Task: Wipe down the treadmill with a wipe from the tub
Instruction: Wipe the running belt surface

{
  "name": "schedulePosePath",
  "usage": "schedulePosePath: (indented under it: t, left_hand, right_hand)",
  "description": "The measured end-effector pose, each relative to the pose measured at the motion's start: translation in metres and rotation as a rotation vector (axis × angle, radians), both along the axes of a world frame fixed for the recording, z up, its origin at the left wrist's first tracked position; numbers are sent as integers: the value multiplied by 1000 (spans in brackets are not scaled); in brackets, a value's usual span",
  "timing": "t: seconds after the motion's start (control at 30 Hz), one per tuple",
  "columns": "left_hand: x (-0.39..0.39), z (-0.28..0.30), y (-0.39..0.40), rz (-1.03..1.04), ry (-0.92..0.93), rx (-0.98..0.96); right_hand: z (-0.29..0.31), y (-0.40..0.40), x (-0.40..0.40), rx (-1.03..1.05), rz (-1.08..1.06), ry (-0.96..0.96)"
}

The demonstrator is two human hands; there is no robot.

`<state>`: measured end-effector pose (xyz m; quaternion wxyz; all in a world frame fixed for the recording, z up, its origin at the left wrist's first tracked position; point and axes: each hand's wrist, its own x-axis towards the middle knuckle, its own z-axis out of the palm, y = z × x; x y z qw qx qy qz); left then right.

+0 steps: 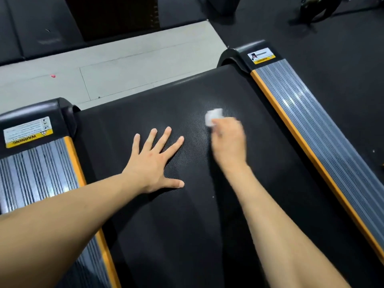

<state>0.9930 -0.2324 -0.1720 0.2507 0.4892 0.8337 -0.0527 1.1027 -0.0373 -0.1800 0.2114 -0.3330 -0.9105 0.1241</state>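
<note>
Head view, looking down at the rear end of the treadmill belt (pixel 187 204), which fills the centre of the frame.

Left hand (pixel 154 161): I see it flat on the belt at centre frame, palm down, all fingers straight and spread, thumb out to the right. It holds nothing.

Right hand (pixel 227 142): right of centre, blurred. Fingers are curled round a small white wipe (pixel 213 117), of which a crumpled part sticks out beyond the knuckles toward the top of the frame. The wipe sits on or just above the belt; I cannot tell which from the blur. The belt near the wipe shows a paler sheen.

Side rails: the left rail (pixel 37 169) at the left edge and the right rail (pixel 311 129) running diagonally down the right side are both grey and ribbed, with orange trim against the belt. Each ends in a black cap. The left cap carries a warning label (pixel 28 132), white with a yellow band; the right cap carries a smaller label (pixel 261 55), also white and yellow, its text too small to read.

Beyond the belt's end, in the upper left, is a strip of pale grey floor (pixel 124 59) with a small red speck (pixel 53 76) on it. Dark rubber matting (pixel 332 48) covers the upper right.
</note>
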Motion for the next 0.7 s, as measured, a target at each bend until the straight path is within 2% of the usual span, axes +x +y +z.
schedulePosePath:
  t: [0.03,0.07,0.1,0.23,0.33,0.43,0.6,0.7]
  left_hand:
    - [-1,1,0,1,1,-8]
    - [-1,2,1,-1,-1,-20]
    - [-2,3,2,-3,-3,-30]
    - [0,4,3,-1,0,-37]
    - [0,5,4,2,11,-39]
    - [0,8,6,9,8,-53]
    - [4,11,5,22,19,-59]
    - [6,16,6,42,21,-68]
  right_hand:
    - [-1,-18,-6,-14,221,-17]
    - [2,-29,-7,-58,344,-31]
    - [2,-27,-2,-115,358,-21]
    - [3,0,56,-229,-116,177]
    - [17,-12,105,-277,-172,211]
    - [35,-61,159,-263,-28,180]
    - [37,-186,251,-263,351,-10]
    - [22,-223,305,-286,369,-117]
